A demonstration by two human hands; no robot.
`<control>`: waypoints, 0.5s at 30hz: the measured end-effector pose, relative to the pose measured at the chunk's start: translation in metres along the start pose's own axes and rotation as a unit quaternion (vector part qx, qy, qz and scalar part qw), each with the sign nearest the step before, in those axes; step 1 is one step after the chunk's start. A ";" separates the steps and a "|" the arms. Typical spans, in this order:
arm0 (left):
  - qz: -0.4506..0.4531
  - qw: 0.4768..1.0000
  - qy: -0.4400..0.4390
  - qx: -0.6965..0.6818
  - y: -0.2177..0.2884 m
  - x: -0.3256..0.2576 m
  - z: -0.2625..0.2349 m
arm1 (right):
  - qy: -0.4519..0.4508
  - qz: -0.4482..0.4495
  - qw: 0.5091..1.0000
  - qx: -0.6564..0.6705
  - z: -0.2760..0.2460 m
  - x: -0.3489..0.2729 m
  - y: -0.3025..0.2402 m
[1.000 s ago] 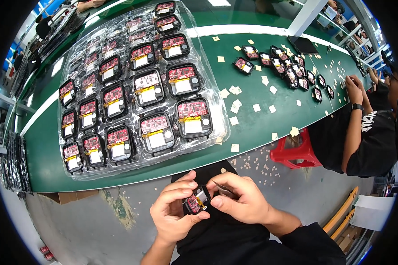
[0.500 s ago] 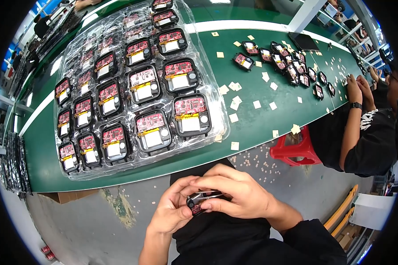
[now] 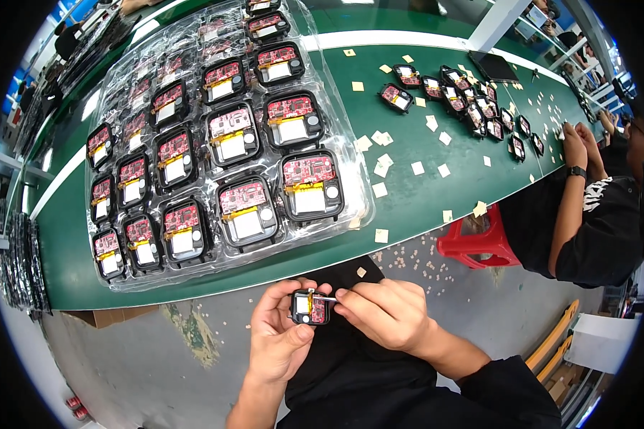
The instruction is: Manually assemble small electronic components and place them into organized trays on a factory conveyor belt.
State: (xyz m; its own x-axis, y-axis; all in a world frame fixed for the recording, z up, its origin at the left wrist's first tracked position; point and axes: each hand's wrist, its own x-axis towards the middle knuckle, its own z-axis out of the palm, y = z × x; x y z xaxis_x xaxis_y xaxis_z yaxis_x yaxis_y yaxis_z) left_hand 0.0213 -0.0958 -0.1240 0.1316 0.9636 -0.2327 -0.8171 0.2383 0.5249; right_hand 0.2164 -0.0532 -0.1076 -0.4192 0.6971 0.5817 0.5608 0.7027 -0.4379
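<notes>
In my left hand (image 3: 277, 336) is a small black device housing (image 3: 295, 309), gripped at its edges between fingers and thumb. Its inner side faces up, with a red circuit board, a white block and a yellow strip. My right hand (image 3: 386, 311) pinches slim metal tweezers (image 3: 325, 299), whose tip lies over the housing. The fingers hide most of the tool. A small yellowish paper square (image 3: 361, 272) shows just beyond the right hand, against the black cloth.
A clear plastic tray (image 3: 354, 179) of similar housings covers the left of the green table (image 3: 422, 196). Loose housings (image 3: 472, 107) are heaped at the back right, among scattered paper squares. A co-worker (image 3: 587, 214) sits at the right near a red stool (image 3: 479, 243).
The housing has turned to show its inner side. My right hand has drawn back right, uncovering it, and the tweezers now reach across it. A yellowish square has appeared above the black cloth.
</notes>
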 end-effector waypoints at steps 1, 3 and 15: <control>0.000 1.000 0.000 0.000 -0.001 0.000 -0.001 | 0.004 0.002 1.000 0.001 0.000 0.001 -0.001; 0.009 0.999 -0.007 0.050 -0.002 -0.001 -0.001 | 0.008 0.004 1.000 0.002 0.002 0.001 -0.001; 0.009 0.998 0.018 0.053 -0.003 -0.005 0.007 | 0.024 0.063 0.988 0.138 0.009 -0.003 0.005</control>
State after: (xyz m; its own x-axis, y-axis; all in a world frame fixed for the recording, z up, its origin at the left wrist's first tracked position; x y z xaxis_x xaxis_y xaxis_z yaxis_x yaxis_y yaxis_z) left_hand 0.0269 -0.1002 -0.1181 0.0953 0.9635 -0.2503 -0.7550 0.2339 0.6126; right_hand 0.2139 -0.0509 -0.1178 -0.3196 0.7790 0.5395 0.3882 0.6270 -0.6754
